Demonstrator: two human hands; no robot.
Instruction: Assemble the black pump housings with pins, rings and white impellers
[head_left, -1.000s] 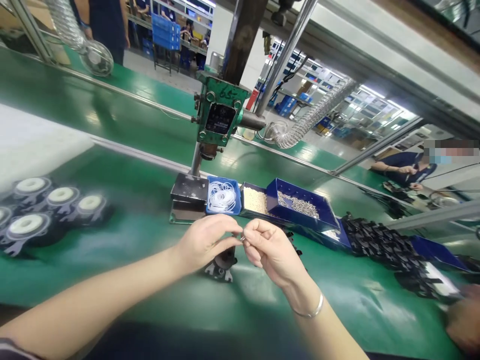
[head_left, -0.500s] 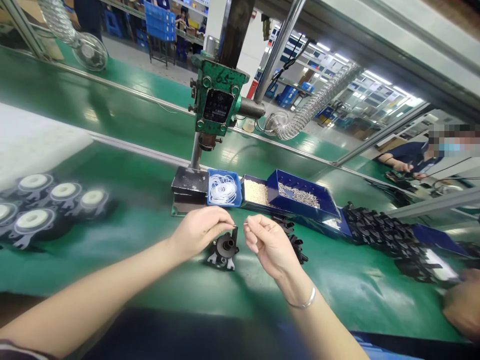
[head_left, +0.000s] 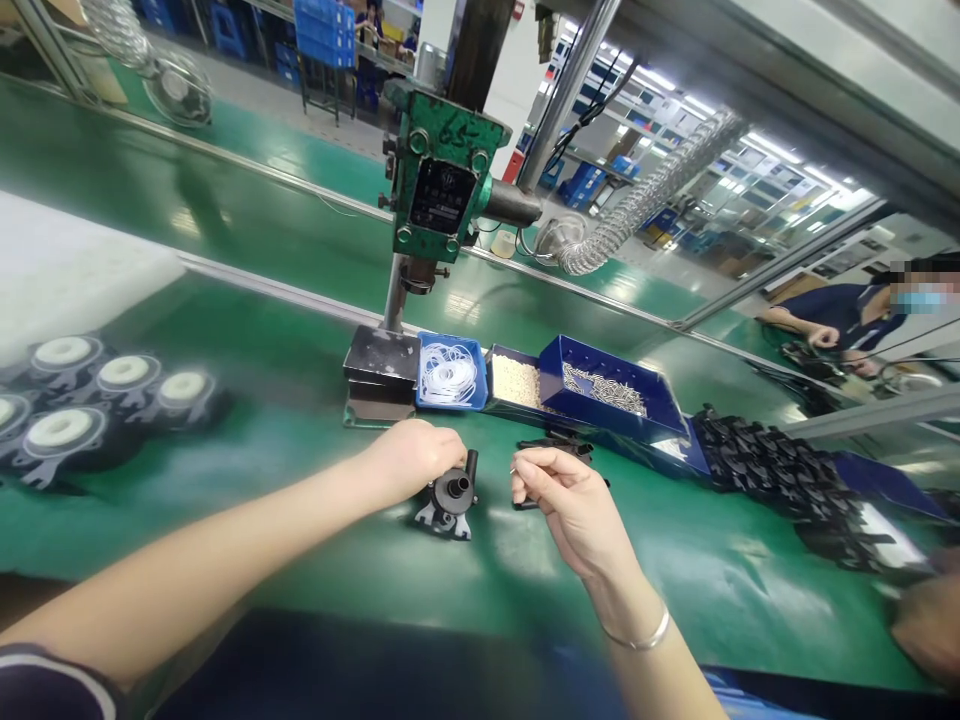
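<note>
A black pump-like housing (head_left: 455, 490) with an upright tube and grey metal feet stands on the green bench top. My left hand (head_left: 420, 458) is at its upper left side, fingers curled down and closed. Those fingertips are hidden behind the hand, so what they hold does not show. To the right of the housing, apart from it, my right hand (head_left: 562, 490) is raised in a pinch. A tiny silvery piece (head_left: 513, 470) shows at its fingertips, too small to name exactly. Black parts (head_left: 559, 442) lie behind the right hand.
A green press (head_left: 442, 190) rises behind a black block (head_left: 381, 357). Beside it stand a blue tray (head_left: 484, 380) of white rings, a bin of cream bits and a blue bin (head_left: 615, 420) of small metal pieces. Round assemblies (head_left: 64, 430) lie left; black parts (head_left: 772, 480) right. A co-worker sits far right.
My right hand has drawn away to the right, still pinched. The left hand has tipped down against the housing's upper left side. The housing stays in place.
</note>
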